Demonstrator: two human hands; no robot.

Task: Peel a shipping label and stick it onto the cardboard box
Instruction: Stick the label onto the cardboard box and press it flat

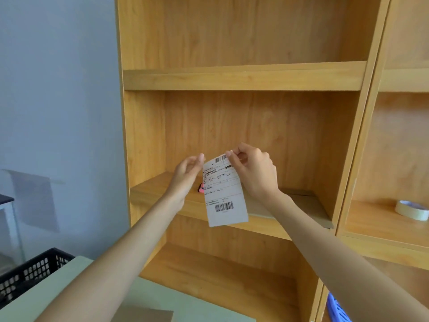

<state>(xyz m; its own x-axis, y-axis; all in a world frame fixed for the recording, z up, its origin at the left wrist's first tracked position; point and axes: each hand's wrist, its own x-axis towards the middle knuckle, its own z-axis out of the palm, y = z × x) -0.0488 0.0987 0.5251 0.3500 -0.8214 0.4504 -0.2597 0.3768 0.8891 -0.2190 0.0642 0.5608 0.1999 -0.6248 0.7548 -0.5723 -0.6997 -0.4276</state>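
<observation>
A white shipping label [224, 194] with two barcodes hangs upright in front of the wooden shelf. My right hand [255, 173] pinches its top right corner. My left hand [189, 170] touches the label's top left edge with its fingertips. Flattened cardboard [299, 205] lies on the middle shelf board behind my right wrist. A brown cardboard piece [148, 316] shows at the bottom edge on the pale green surface.
A roll of tape [412, 209] sits on the shelf to the right. A small pink and black object [200, 188] lies on the shelf behind the label. A black slatted crate [30, 273] stands at lower left, and a blue basket [336, 307] at lower right.
</observation>
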